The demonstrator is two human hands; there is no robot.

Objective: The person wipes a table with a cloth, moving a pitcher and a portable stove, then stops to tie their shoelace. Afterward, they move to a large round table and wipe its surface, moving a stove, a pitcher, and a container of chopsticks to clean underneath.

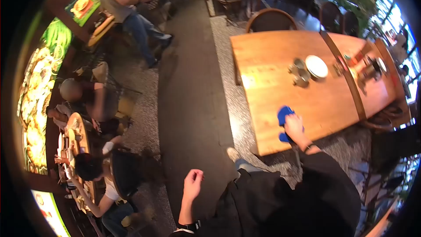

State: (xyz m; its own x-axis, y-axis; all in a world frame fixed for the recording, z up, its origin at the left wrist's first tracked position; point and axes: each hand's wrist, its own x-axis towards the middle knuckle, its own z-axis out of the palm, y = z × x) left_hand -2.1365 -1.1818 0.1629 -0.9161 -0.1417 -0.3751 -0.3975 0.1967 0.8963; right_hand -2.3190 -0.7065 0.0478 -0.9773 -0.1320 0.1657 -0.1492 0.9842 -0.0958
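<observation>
My right hand (294, 127) presses a blue cloth (284, 113) onto the near corner of a wooden table (272, 52). Part of the cloth sticks out past the fingers, and a bit of it shows at the table's edge below the hand. My left hand (193, 185) hangs free over the dark floor aisle, apart from the table, with its fingers loosely curled and nothing in it. A watch or band sits on that wrist. My black sleeves and torso fill the lower right.
On the table stand a white plate (316, 66), small metal cups (300, 73) and a cluster of condiment holders (369, 68). A chair (270, 17) is at the far side. People sit at a table (81, 137) on the left; another person (127, 11) is at the counter.
</observation>
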